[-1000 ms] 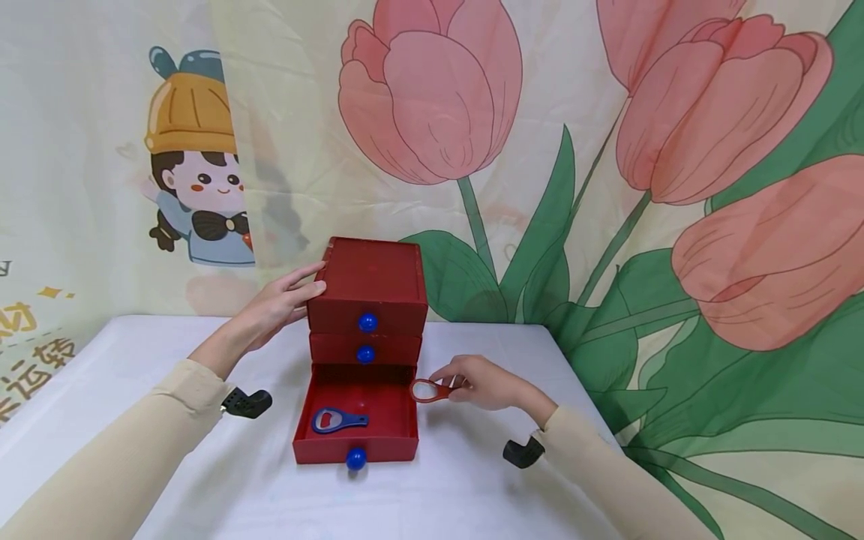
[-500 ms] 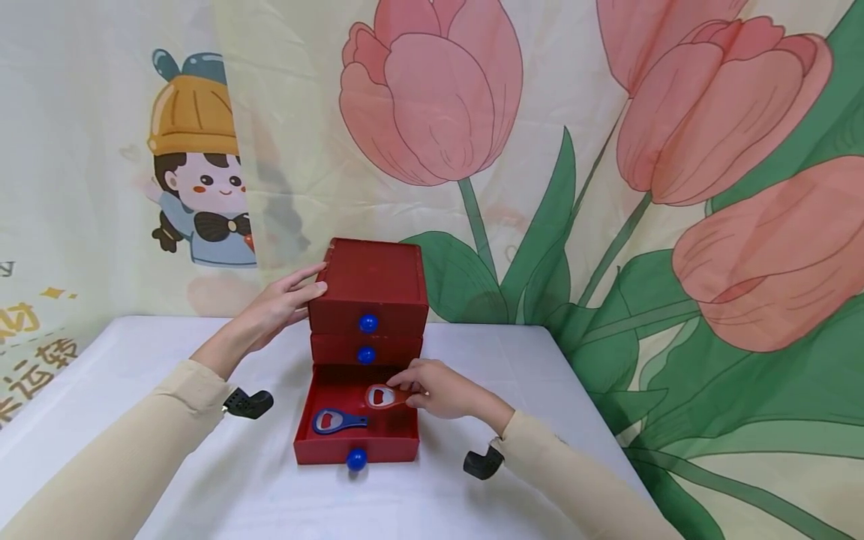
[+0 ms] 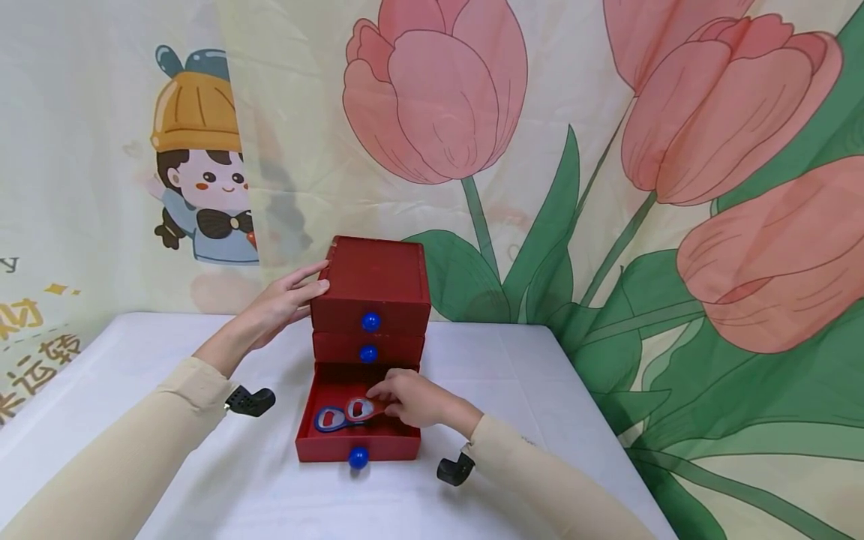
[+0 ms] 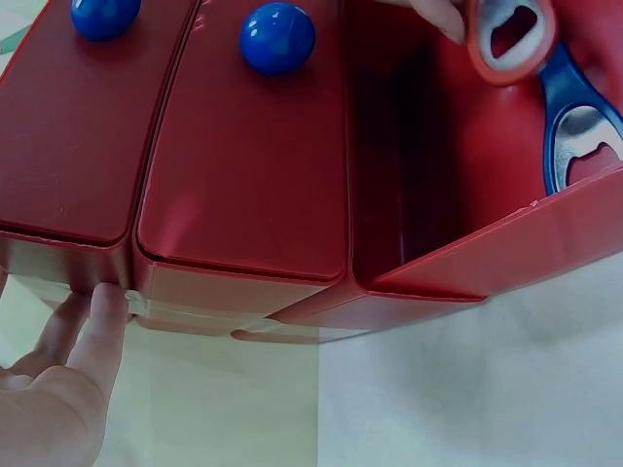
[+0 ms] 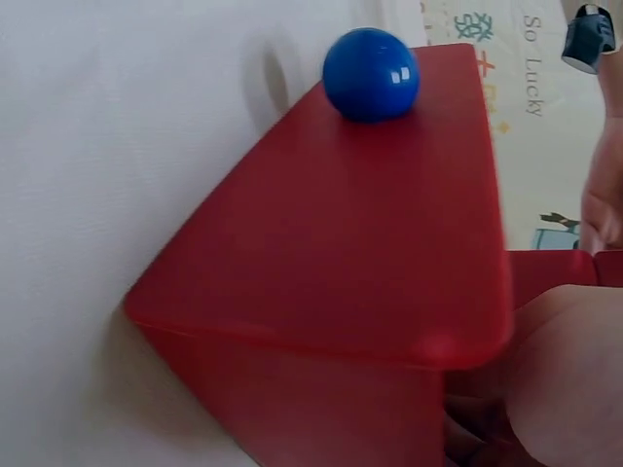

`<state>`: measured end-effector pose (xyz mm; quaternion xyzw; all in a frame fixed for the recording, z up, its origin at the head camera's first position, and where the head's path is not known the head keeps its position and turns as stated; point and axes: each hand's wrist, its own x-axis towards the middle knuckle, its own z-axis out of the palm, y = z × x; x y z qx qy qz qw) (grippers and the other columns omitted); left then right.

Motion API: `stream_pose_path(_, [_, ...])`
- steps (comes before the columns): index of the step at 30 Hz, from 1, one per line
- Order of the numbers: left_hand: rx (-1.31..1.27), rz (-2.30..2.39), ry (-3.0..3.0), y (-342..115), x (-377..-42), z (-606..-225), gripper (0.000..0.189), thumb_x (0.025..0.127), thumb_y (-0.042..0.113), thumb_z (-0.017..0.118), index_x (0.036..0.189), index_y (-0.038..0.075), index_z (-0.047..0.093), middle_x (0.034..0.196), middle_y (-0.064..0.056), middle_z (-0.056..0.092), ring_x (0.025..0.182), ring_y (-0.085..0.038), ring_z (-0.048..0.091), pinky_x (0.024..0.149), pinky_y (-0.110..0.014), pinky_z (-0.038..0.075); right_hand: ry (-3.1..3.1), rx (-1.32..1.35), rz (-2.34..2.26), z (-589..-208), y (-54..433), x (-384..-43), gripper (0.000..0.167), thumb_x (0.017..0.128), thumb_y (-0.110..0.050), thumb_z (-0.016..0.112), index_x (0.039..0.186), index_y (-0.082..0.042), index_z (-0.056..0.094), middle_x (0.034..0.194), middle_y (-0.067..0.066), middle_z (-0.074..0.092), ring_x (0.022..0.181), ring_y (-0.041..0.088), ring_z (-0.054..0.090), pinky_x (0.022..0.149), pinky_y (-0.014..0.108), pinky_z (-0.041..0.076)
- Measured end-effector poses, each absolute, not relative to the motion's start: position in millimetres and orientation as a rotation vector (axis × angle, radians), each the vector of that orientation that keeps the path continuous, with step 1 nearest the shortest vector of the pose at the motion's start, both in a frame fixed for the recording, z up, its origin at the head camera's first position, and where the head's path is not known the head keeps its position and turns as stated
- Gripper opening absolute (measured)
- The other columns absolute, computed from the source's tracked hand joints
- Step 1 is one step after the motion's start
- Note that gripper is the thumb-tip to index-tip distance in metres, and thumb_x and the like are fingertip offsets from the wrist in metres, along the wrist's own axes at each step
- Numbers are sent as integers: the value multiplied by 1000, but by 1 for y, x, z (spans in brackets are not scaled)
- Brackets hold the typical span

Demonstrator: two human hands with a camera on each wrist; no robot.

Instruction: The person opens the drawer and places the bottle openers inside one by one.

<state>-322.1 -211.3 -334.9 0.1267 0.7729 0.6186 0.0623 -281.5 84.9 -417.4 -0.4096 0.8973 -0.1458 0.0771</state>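
A red drawer cabinet [image 3: 371, 270] with blue knobs stands on the table, its bottom drawer [image 3: 327, 450] pulled out. My left hand [image 3: 278, 304] rests against the cabinet's upper left side, fingers fairly straight; the left wrist view shows its fingertips touching the side wall. Over the open drawer, my right hand [image 3: 415, 401] pinches a red bottle opener [image 3: 360, 409] by its handle. A blue bottle opener [image 3: 330, 419] lies in the drawer, and the red one's head overlaps its handle. In the right wrist view the drawer front hides most of the right hand [image 5: 569, 379].
The upper two drawers are closed, each with a blue knob [image 3: 370, 322]. A white cloth [image 3: 499, 360] covers the table. Behind it hangs a curtain [image 3: 432, 112] printed with tulips and a cartoon figure. Black wrist cameras [image 3: 251, 402] stick out beneath both forearms.
My right hand has carried the red bottle opener leftward from the drawer's right edge into the drawer, onto the blue opener's handle. My left hand has stayed on the cabinet.
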Motion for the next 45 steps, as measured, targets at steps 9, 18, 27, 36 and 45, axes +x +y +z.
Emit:
stream_pose_path(9, [372,1874,2330,-212,-323,-336,79,108,48,58,172,30,15,177,-14,16,158,-43,30,126,-63,28,2734,-1203,-302,-424,76,-279,37,100,-7,73,136,-14,74,110,0,67,98,5,57,84,13,51])
stream_pose_path(18, [373,1885,2312,-211,-324,-337,79,108,47,58,172,30,15,177,-14,17,158,-43,30,126,-63,26,2783,-1205,-192,-428,75,-276,39,97,-8,78,135,-16,76,112,-1,71,103,7,61,89,15,53])
stream_pose_path(27, [380,1898,2295,-212,-322,-336,79,109,46,58,173,28,15,177,-15,17,157,-42,31,126,-61,27,2747,-1290,-390,-421,86,-275,34,100,-12,75,134,-14,75,121,-1,75,109,9,67,90,14,54])
stream_pose_path(36, [391,1899,2294,-212,-322,-334,79,108,46,58,173,29,15,177,-14,16,158,-41,31,126,-61,27,2767,-1229,-677,-396,124,-271,31,102,-12,71,133,-12,73,121,3,75,106,16,68,91,32,60])
stream_pose_path(45, [380,1901,2296,-211,-323,-334,79,108,46,59,172,29,16,177,-13,16,158,-41,30,126,-61,28,2764,-1064,-884,-401,166,-269,34,101,-11,70,134,-7,71,118,8,74,101,20,70,84,32,62])
